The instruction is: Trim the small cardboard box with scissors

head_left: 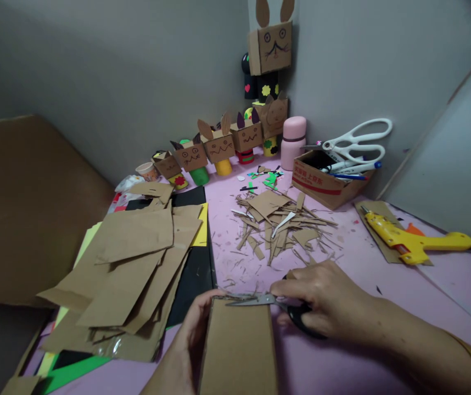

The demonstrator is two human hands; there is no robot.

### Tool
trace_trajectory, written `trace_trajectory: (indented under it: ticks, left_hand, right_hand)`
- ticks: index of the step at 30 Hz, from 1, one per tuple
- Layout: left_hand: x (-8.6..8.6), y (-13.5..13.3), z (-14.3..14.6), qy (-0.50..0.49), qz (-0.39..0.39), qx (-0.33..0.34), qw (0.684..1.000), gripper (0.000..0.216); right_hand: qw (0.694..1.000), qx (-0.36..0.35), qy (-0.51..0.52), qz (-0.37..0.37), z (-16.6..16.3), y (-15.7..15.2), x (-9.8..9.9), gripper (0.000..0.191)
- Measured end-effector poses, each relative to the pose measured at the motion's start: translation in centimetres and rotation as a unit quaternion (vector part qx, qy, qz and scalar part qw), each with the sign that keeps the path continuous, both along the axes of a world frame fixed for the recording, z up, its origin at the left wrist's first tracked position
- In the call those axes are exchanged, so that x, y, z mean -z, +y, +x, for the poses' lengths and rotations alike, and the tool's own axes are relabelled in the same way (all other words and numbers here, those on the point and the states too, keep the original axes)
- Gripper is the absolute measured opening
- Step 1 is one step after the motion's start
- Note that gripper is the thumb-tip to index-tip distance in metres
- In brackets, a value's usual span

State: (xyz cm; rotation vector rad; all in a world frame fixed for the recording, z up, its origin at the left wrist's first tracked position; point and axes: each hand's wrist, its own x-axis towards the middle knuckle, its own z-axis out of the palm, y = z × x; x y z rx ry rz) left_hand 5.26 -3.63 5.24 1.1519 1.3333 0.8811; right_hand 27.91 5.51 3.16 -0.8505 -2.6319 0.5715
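Observation:
At the near edge of the table, my left hand [194,321] grips a brown cardboard box [237,351] by its left side, fingers curled round the far corner. Part of that hand is hidden by the box. My right hand [321,302] is closed on the black handles of a pair of scissors [260,300]. Their metal blades lie across the box's far edge, pointing left. Frayed cardboard strips show along that edge. Just beyond lies a heap of cardboard scraps [280,219].
Stacked cardboard sheets [136,236] lie at left over coloured paper. Cardboard animal-head figures [219,145] line the back wall. A pink flask [293,142], a pen box [321,184] with white scissors [359,142], and a yellow glue gun [412,238] stand or lie at right.

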Motion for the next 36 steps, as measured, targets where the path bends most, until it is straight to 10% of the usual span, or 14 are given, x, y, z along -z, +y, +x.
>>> trace_trajectory:
  ticks: [9, 36]
  left_hand:
    - [0.5, 0.0, -1.6, 0.009, 0.021, 0.089, 0.996, 0.081]
    - [1.3, -0.3, -0.1, -0.009, 0.024, 0.02, 0.999, 0.079]
  right_hand:
    - [1.0, -0.014, 0.019, -0.01, -0.1, 0.0, 0.0, 0.013]
    - [0.996, 0.001, -0.01, -0.094, -0.4, -0.5, -1.1, 0.049]
